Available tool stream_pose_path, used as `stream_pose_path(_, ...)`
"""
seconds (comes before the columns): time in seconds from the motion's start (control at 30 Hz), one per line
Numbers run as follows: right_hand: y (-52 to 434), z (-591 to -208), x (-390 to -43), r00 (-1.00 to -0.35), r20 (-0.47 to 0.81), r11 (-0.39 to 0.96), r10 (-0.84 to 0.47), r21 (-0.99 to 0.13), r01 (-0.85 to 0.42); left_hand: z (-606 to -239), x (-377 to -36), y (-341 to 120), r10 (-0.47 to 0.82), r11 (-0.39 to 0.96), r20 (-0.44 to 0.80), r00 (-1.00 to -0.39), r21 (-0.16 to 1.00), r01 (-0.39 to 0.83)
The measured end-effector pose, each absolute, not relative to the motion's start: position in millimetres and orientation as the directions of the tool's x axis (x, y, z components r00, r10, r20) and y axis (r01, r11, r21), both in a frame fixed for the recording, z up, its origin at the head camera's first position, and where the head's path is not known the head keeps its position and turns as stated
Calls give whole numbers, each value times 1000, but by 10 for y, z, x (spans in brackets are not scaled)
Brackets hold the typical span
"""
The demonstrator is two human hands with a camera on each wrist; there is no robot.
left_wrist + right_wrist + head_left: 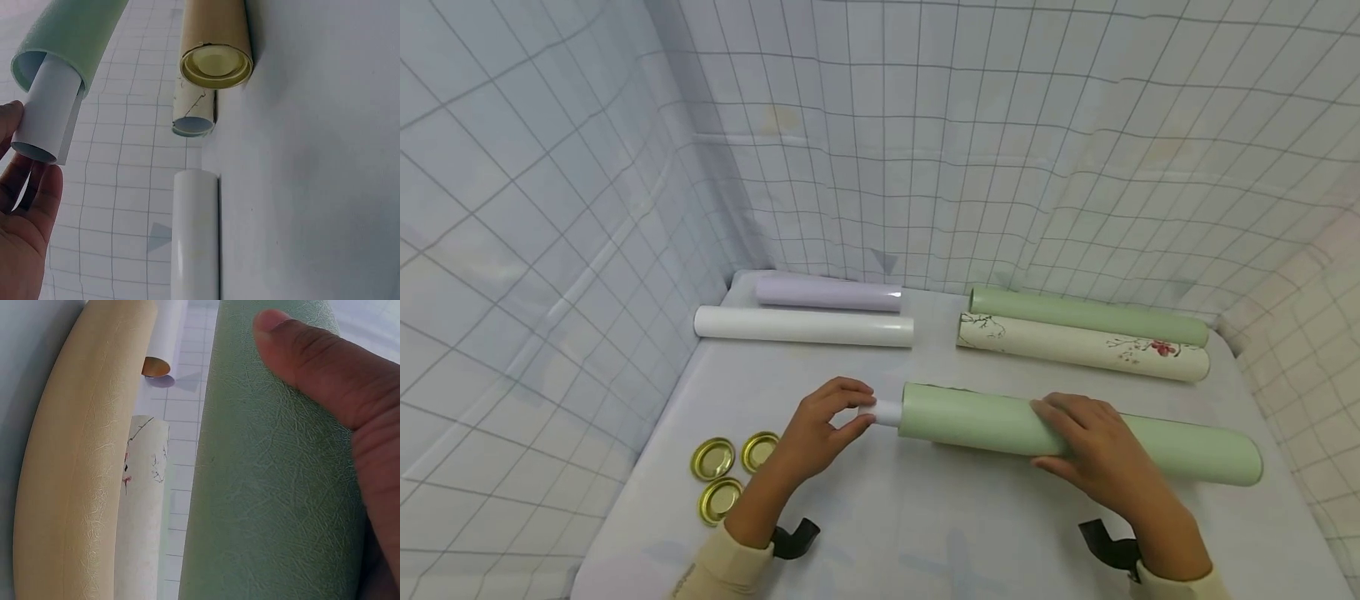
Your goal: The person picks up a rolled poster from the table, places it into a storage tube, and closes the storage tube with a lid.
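Note:
A green wallpaper-like roll (970,421) with a fine textured surface lies crosswise before me, overlapping a tan tube in the head view. My right hand (1093,450) grips it near the middle, thumb (300,350) along its surface. From its left end sticks out a rolled white sheet (47,112), a loose edge showing. My left hand (827,425) pinches that sheet's outer end between thumb and fingers. The tan tube (81,450), its end closed by a gold cap (217,65), appears beside the green roll in both wrist views.
Several gold lids (712,459) lie left of my left forearm. Behind are a white roll (805,326) and a lilac roll (827,293) on the left, a floral roll (1082,346) and another green roll (1090,312) on the right. Grid-patterned cloth (925,150) surrounds the table.

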State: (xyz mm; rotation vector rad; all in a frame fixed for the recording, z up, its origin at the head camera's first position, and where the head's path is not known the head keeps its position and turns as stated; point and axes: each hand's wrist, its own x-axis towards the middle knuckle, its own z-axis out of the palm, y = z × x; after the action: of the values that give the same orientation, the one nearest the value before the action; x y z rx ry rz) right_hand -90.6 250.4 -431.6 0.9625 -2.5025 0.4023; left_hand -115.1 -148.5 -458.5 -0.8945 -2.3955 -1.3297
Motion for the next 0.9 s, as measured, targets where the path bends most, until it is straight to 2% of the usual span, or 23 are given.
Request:
stream_pose_path(0.23, 2485, -4315, -899, -666, 485, 715, -567, -113, -690, -4572, -1103, -1355, 405, 329, 456, -792, 736, 592)
stream_pose_path(0.73, 2494, -4319, -894, -664, 483, 698, -571, -139, -702, -4601, -1067, -1156, 434, 241, 487, -758, 748, 618)
stream_pose_path(0.9, 2500, -4329, -897, -664, 488, 698, -567, -145, -702, -4607, -1067, -1169, 429, 241, 476, -768, 759, 605)
